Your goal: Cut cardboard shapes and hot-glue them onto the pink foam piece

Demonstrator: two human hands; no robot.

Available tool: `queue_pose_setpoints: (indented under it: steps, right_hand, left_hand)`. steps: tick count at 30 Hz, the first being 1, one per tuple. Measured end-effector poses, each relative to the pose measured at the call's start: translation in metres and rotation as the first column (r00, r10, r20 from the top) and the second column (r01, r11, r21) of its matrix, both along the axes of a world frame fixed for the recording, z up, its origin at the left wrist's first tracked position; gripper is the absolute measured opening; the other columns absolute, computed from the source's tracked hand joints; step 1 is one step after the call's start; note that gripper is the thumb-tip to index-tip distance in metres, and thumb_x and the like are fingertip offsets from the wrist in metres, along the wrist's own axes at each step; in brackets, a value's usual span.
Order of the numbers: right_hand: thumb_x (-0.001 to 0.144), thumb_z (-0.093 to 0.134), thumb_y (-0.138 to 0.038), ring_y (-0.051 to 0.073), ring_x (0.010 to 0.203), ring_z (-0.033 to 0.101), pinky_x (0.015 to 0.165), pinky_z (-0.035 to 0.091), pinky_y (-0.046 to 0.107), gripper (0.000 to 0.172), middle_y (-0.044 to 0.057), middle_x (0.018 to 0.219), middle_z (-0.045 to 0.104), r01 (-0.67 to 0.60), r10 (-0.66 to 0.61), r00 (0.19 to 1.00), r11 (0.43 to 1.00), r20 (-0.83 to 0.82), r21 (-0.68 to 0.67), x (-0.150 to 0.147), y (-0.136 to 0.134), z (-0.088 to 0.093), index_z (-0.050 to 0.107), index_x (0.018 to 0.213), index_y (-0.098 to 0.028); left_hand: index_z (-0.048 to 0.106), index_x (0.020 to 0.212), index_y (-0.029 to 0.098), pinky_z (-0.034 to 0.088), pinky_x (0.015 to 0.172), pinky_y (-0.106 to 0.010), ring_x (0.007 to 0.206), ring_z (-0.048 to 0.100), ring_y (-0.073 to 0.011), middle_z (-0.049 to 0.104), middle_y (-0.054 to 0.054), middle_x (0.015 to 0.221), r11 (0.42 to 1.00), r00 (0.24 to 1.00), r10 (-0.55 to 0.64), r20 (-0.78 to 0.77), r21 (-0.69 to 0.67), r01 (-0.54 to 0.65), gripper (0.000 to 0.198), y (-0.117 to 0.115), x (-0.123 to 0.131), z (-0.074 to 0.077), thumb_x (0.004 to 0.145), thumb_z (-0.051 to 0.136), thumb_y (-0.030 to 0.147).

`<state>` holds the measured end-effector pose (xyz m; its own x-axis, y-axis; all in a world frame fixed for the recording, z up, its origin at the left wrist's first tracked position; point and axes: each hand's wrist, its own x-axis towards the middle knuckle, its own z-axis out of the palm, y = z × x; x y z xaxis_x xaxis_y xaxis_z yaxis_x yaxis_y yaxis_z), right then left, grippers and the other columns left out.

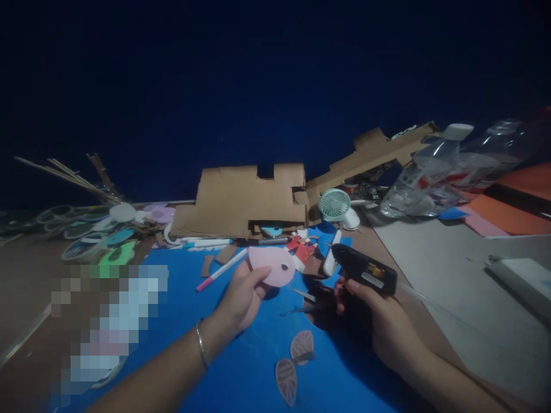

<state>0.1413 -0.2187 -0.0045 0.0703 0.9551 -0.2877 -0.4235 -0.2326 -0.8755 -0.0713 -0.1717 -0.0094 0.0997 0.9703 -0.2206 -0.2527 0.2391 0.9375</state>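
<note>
Between the thumb and fingers of my left hand [245,295] is a pink paper cutout [272,265], rounded, with a small dark spot near its right side. My right hand [365,307] grips a black hot glue gun [364,268], its nozzle pointing left toward the cutout but apart from it. A clear glue stick [415,293] sticks out of the gun's back. Below my hands, two small leaf-shaped paper pieces [286,378] with drawn lines lie on the blue sheet [241,367]. Scissors [307,297] lie partly in shadow by my right hand.
Cut cardboard [245,192] stands at the back, beside a small mint-green fan [334,205]. Plastic bottles [443,155] and orange paper [512,201] are at the right. A pink-tipped marker [221,269] and paper scraps [303,252] lie ahead. Thin sticks [77,178] rise at the left.
</note>
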Motion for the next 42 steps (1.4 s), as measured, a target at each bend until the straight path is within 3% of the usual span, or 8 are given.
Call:
queue_pose_setpoints:
  steps: [12,20,22,24,26,29,37,42]
  right_hand:
    - [0.074,0.067,-0.031,0.017,0.064,0.055,0.067,0.043,0.029,0.015,0.001,0.064,0.062,-0.107,0.088,0.982,0.989,0.168,0.107,-0.001,-0.002,0.0,0.062,0.076,-0.017]
    - [0.073,0.066,-0.03,0.017,0.062,0.055,0.062,0.045,0.029,0.015,0.002,0.069,0.062,-0.122,0.101,0.98,0.986,0.173,0.117,-0.002,-0.003,0.001,0.063,0.077,-0.015]
    - [0.073,0.066,-0.028,0.016,0.061,0.055,0.062,0.045,0.029,0.014,0.002,0.07,0.062,-0.102,0.08,0.985,0.985,0.155,0.136,-0.003,-0.003,0.001,0.063,0.078,-0.016]
    - [0.075,0.064,-0.027,0.016,0.061,0.055,0.063,0.044,0.029,0.011,0.001,0.067,0.062,-0.097,0.076,0.986,0.985,0.152,0.14,-0.003,-0.003,0.002,0.062,0.075,-0.016]
    - [0.076,0.063,-0.026,0.016,0.061,0.054,0.065,0.043,0.029,0.01,0.001,0.064,0.061,-0.101,0.08,0.985,0.985,0.15,0.142,-0.003,-0.003,0.002,0.062,0.073,-0.016]
    - [0.077,0.062,-0.026,0.016,0.062,0.054,0.068,0.042,0.029,0.008,-0.001,0.063,0.061,-0.106,0.079,0.983,0.981,0.166,0.162,-0.003,-0.003,0.001,0.061,0.075,-0.017]
    - [0.078,0.061,-0.026,0.015,0.06,0.055,0.066,0.042,0.028,0.01,-0.001,0.064,0.061,-0.12,0.09,0.982,0.977,0.167,0.176,-0.001,-0.002,-0.001,0.06,0.077,-0.017]
    - [0.078,0.061,-0.027,0.015,0.059,0.055,0.064,0.042,0.028,0.011,-0.001,0.065,0.061,-0.122,0.091,0.982,0.974,0.165,0.191,0.0,-0.002,-0.005,0.06,0.078,-0.017]
  left_hand:
    - [0.05,0.108,0.019,0.054,0.074,-0.034,0.097,0.06,-0.021,0.061,-0.007,0.105,0.998,0.999,0.046,-0.023,0.049,-0.045,0.034,0.001,0.001,0.004,0.076,0.061,0.02]
    - [0.05,0.103,0.017,0.054,0.061,-0.032,0.086,0.06,-0.0212,0.06,-0.006,0.094,0.972,0.945,0.007,-0.326,0.224,0.07,0.032,-0.002,-0.005,0.006,0.075,0.062,0.028]
    - [0.051,0.096,0.017,0.052,0.066,-0.034,0.083,0.059,-0.0195,0.061,-0.004,0.088,0.884,0.835,0.057,-0.547,0.417,0.213,0.021,-0.006,-0.005,0.018,0.077,0.057,0.022]
    - [0.054,0.086,0.016,0.047,0.073,-0.038,0.083,0.057,-0.0199,0.061,-0.005,0.084,0.671,0.594,0.236,-0.769,0.571,0.473,0.009,-0.015,-0.003,0.033,0.077,0.054,0.015]
    - [0.056,0.086,0.014,0.043,0.075,-0.042,0.085,0.055,-0.0233,0.061,-0.007,0.083,0.476,0.277,0.456,-0.846,0.495,0.727,0.011,-0.026,0.0,0.044,0.078,0.05,0.011]
    - [0.057,0.083,0.014,0.04,0.069,-0.039,0.077,0.055,-0.0228,0.06,-0.006,0.073,0.376,0.017,0.624,-0.782,0.319,0.87,0.012,-0.044,0.005,0.045,0.081,0.047,0.009]
    - [0.061,0.086,0.015,0.035,0.084,-0.044,0.095,0.053,-0.0261,0.064,-0.008,0.085,0.432,0.015,0.273,-0.962,0.137,0.891,0.033,-0.052,-0.004,0.03,0.082,0.052,0.046]
    - [0.06,0.096,0.018,0.036,0.078,-0.037,0.096,0.05,-0.0228,0.06,-0.005,0.095,0.412,-0.016,0.159,-0.987,0.052,0.91,0.017,-0.053,0.003,0.05,0.088,0.046,0.021]
